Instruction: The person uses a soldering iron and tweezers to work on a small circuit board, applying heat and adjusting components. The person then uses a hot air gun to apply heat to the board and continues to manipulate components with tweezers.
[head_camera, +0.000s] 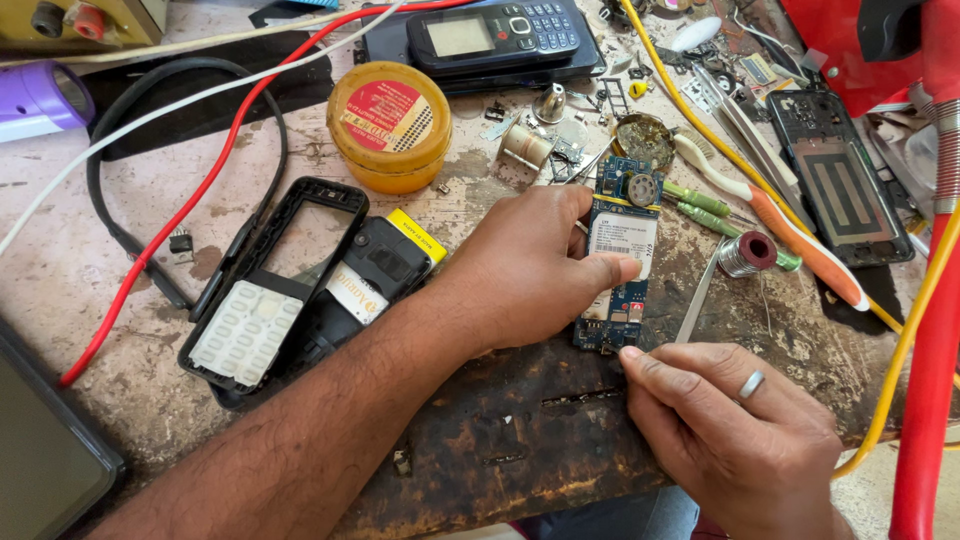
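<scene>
While the left hand reaches in from the desk's near edge, palm down, its thumb and fingers are clamped on a blue circuit board. The board lies flat near the desk's near edge, long axis running from near edge to far. The right hand pinches metal tweezers at the board's near end. A yellow round tin, lid on, stands farther back.

The left hand lies palm down, thumb stretched rightward. Just below it, the right hand is curled, fingertips pinched together.
</scene>
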